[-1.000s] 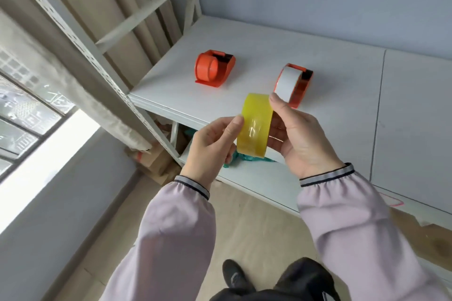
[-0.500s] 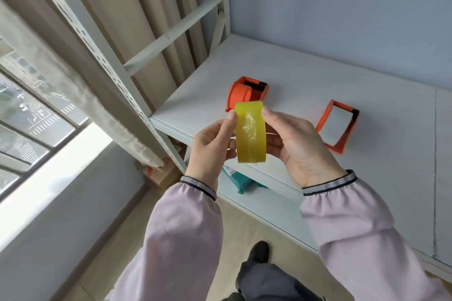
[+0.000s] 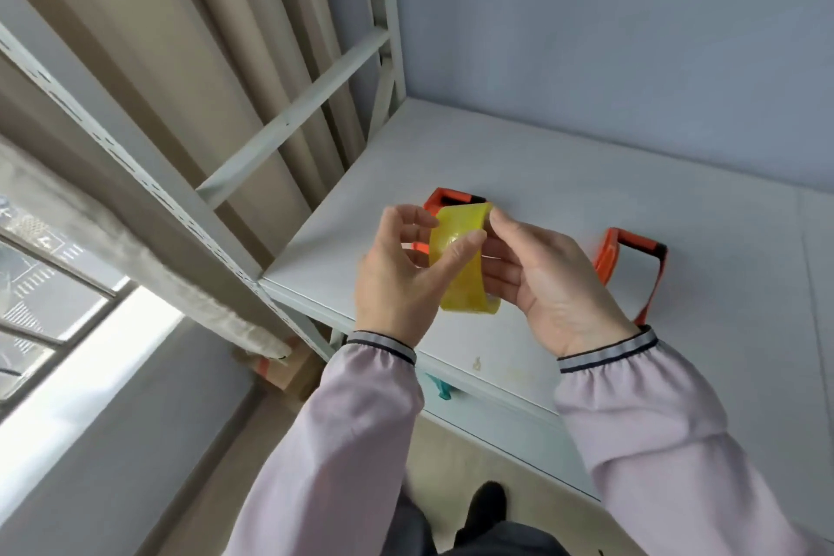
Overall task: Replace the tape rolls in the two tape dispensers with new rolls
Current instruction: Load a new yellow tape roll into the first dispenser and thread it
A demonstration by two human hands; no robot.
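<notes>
The left hand (image 3: 397, 280) has slid its thumb across the yellow tape roll (image 3: 460, 257). Both hands pinch it, the right hand (image 3: 550, 284) at its top. Two orange dispensers (image 3: 632, 266) sit on the shelf (image 3: 586, 176) behind the hands.

Glossy translucent tape roll (image 3: 465, 280), matt shelf (image 3: 564, 176)
</notes>
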